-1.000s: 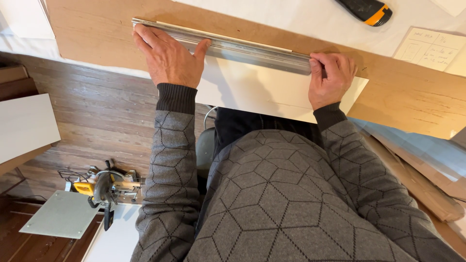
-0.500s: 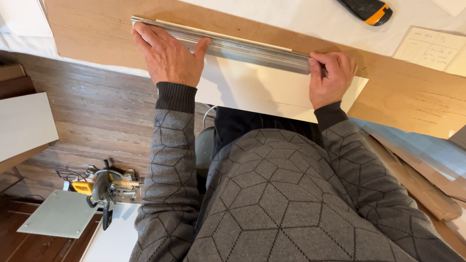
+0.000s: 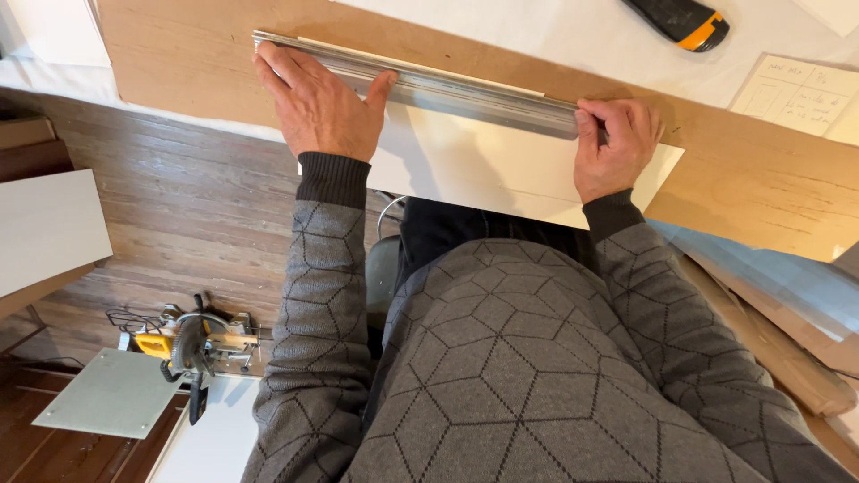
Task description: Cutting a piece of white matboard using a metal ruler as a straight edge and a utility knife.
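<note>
Hardly anything has moved. The left hand (image 3: 318, 107) and right hand (image 3: 617, 143) press the metal ruler (image 3: 474, 94) as before. Only the camera has drifted slightly, so the saw (image 3: 192, 344) on the floor sits marginally lower in the head view.

The left hand (image 3: 318, 107) is lying flat with its fingers spread across one end of a long metal straightedge (image 3: 447, 89), while the right hand (image 3: 616, 145) is gripping the other end with curled fingers. The straightedge is resting along the upper edge of a white sheet (image 3: 501, 174) that is lying on a brown board (image 3: 761, 179). A black and orange utility knife (image 3: 680, 18) is sitting further up the table, well apart from both hands, and a mitre saw (image 3: 192, 344) is standing on the wooden floor (image 3: 179, 197) below.
</note>
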